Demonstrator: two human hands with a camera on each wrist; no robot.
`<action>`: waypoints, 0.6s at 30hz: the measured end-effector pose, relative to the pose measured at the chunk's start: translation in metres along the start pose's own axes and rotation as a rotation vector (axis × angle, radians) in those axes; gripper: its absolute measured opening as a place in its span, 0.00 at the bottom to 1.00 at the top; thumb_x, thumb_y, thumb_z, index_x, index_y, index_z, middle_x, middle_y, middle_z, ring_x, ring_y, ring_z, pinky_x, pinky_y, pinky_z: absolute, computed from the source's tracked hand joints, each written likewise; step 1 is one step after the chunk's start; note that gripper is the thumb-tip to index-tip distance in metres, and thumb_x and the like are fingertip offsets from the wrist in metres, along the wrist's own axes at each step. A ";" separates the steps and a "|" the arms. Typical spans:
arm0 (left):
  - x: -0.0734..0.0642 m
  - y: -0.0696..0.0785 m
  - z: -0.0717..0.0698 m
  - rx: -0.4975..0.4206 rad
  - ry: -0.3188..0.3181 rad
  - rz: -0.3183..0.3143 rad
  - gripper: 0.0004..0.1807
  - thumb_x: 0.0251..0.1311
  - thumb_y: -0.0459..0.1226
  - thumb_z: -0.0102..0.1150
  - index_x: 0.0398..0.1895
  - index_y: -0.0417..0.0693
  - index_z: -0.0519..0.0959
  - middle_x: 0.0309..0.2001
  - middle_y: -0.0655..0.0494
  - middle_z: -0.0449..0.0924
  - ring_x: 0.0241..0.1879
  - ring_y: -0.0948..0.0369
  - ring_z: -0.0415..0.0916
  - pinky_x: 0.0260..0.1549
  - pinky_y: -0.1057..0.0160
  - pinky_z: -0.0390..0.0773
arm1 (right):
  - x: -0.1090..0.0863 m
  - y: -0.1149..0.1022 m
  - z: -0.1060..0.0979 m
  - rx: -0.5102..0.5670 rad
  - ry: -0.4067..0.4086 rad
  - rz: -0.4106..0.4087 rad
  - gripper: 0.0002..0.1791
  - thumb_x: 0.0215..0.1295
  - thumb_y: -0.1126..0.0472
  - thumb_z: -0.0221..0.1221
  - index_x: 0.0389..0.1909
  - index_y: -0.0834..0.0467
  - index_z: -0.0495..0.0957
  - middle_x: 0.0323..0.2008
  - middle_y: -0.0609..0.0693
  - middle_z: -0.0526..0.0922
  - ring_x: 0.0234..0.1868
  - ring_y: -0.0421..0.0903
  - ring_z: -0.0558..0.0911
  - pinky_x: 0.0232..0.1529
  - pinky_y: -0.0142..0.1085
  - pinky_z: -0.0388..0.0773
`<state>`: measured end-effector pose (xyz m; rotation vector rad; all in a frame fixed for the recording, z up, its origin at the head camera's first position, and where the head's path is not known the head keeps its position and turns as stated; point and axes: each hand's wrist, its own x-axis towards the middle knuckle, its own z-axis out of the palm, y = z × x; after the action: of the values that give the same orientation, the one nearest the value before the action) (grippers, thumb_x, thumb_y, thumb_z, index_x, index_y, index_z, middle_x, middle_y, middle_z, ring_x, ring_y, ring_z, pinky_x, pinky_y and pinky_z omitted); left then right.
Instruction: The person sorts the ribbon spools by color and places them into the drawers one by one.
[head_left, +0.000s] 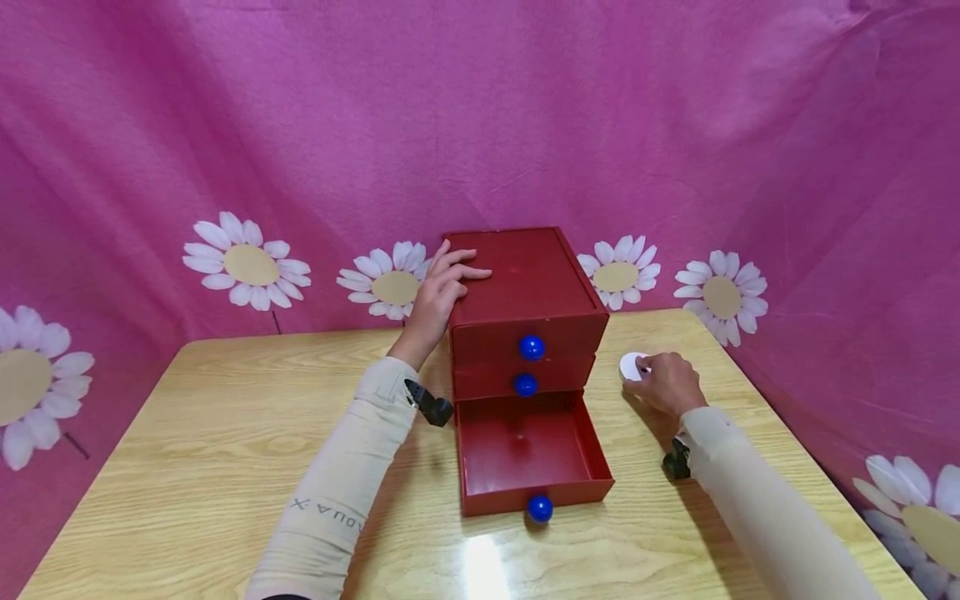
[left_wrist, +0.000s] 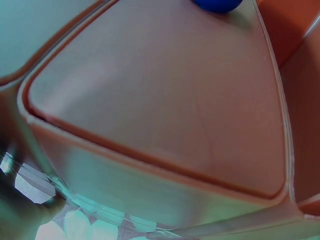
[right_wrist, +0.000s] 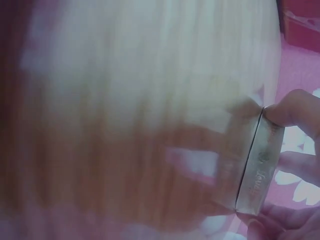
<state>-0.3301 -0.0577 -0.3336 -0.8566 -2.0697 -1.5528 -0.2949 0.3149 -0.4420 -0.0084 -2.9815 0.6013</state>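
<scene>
A red three-drawer cabinet (head_left: 517, 275) with blue ball knobs stands on the table. Its bottom drawer (head_left: 517, 454) is pulled out, and nothing shows inside. My left hand (head_left: 438, 300) rests on the cabinet's upper left edge, fingers spread over the top; in the left wrist view only a dark part of that hand (left_wrist: 22, 210) shows at the lower left. To the right of the cabinet, my right hand (head_left: 669, 383) grips a white round flat case (head_left: 632, 367) at the tabletop. Thumb and fingers hold its rim in the right wrist view, where lettering runs along the case's side (right_wrist: 261, 165).
The light wooden table (head_left: 247, 442) carries the cabinet. Behind and beside it hangs a pink cloth (head_left: 375, 125) with daisies. The open drawer's blue knob (head_left: 540, 508) juts toward the table's near side. The upper two drawers are pushed in.
</scene>
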 end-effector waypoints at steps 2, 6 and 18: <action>0.000 0.000 0.000 0.001 0.001 -0.002 0.21 0.52 0.30 0.38 0.42 0.45 0.82 0.58 0.52 0.67 0.69 0.56 0.39 0.64 0.59 0.36 | -0.003 -0.002 0.000 0.005 -0.006 0.011 0.32 0.45 0.51 0.65 0.51 0.65 0.75 0.41 0.64 0.80 0.30 0.51 0.73 0.31 0.41 0.69; 0.000 0.000 0.000 -0.002 -0.001 -0.006 0.21 0.52 0.30 0.38 0.42 0.45 0.82 0.58 0.53 0.67 0.69 0.57 0.39 0.64 0.59 0.36 | -0.008 -0.006 -0.001 0.011 -0.028 0.036 0.34 0.45 0.50 0.65 0.53 0.64 0.74 0.45 0.65 0.78 0.32 0.51 0.74 0.32 0.40 0.69; 0.000 0.000 -0.001 -0.007 0.002 -0.009 0.22 0.51 0.31 0.38 0.42 0.45 0.82 0.58 0.52 0.67 0.69 0.57 0.39 0.64 0.58 0.36 | -0.020 -0.009 0.000 0.009 -0.038 0.053 0.33 0.43 0.49 0.66 0.51 0.63 0.75 0.46 0.63 0.78 0.35 0.51 0.74 0.34 0.41 0.69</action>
<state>-0.3298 -0.0584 -0.3331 -0.8486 -2.0712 -1.5656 -0.2746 0.3060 -0.4400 -0.0765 -3.0236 0.6272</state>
